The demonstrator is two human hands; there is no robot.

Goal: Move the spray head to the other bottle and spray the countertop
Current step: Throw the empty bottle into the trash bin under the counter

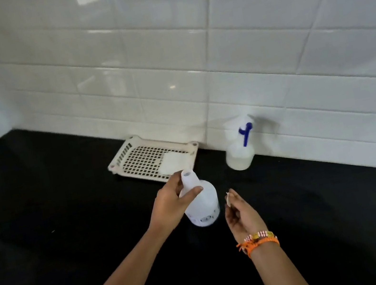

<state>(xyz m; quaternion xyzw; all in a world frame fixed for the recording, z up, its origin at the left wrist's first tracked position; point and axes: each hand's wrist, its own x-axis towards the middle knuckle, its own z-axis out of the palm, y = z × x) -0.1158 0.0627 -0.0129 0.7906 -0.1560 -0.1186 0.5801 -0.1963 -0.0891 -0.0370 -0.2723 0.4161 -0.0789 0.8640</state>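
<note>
Left hand (176, 201) grips the neck of the open bottle (200, 205) upright on the bench (69, 213); right hand (240, 211), palm inward, pinches a small white piece. The spray head (243, 132) sits on the far bottle (238, 156) by the wall. Advisable: steady the open bottle, then unscrew the head without tilting.

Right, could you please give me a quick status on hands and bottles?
Left hand grips open bottle neck. Right hand pinches small white piece. Spray head on far bottle. Nothing between.

By my fingers, a white bottle (201, 204); beyond, blue trigger (245, 133), cream grid-holed tray (119, 158), black countertop (69, 213).
</note>
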